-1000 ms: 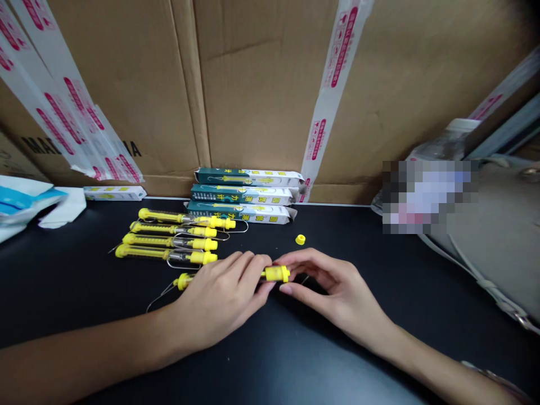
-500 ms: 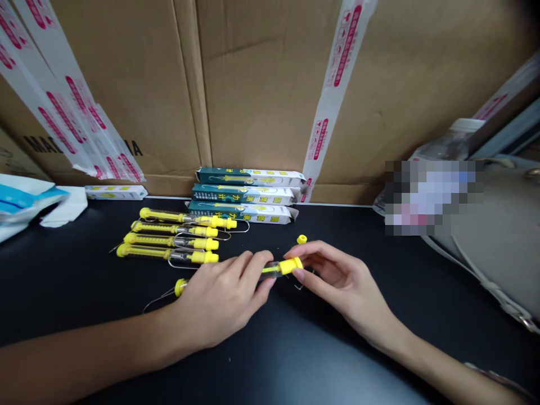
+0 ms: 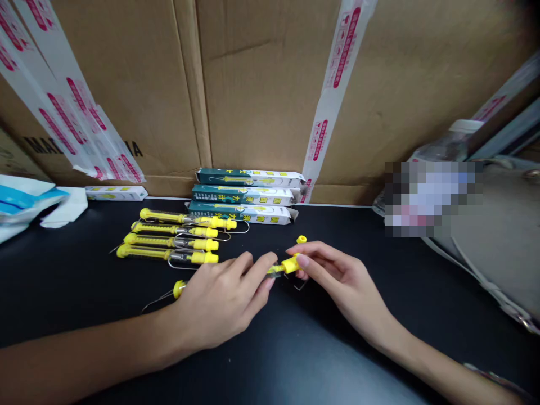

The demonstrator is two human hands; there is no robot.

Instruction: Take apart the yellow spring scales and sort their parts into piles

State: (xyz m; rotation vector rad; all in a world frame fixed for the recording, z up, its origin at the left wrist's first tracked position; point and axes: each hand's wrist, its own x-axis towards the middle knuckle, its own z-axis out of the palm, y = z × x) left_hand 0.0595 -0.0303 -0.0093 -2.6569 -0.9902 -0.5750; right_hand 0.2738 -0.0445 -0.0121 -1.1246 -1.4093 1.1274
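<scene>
- The left hand (image 3: 219,301) lies curled over a yellow spring balance (image 3: 276,270), grasping its clear tube; the palm and fingers hide the middle of the tube, so its scale markings can't be made out.
- The right hand (image 3: 333,275) pinches the yellow collar (image 3: 291,264) at the balance's far end between thumb and fingers; the fingers partly cover the collar, and what happens inside it is hidden.
- The balance lies low across the black surface (image 3: 295,349), slanting up to the right, and spans the gap between both hands. Its yellow knob (image 3: 179,289) and thin wire (image 3: 158,299) stick out past the left hand, while a wire hook (image 3: 300,286) shows just below the right fingers.
- A small loose yellow cap (image 3: 301,239) sits just beyond the right hand, apart from it.
- Four more spring balances (image 3: 169,242) lie side by side just beyond the left hand – near it, not touching.
- Three stacked printed boxes (image 3: 244,197) stand against the cardboard wall (image 3: 261,95), with a single box (image 3: 116,193) off to the left.
- Open black surface stretches in front of both forearms and to the right of the cap, up to a grey bag (image 3: 485,264), which is partly hidden behind a pixelated patch (image 3: 430,197).
</scene>
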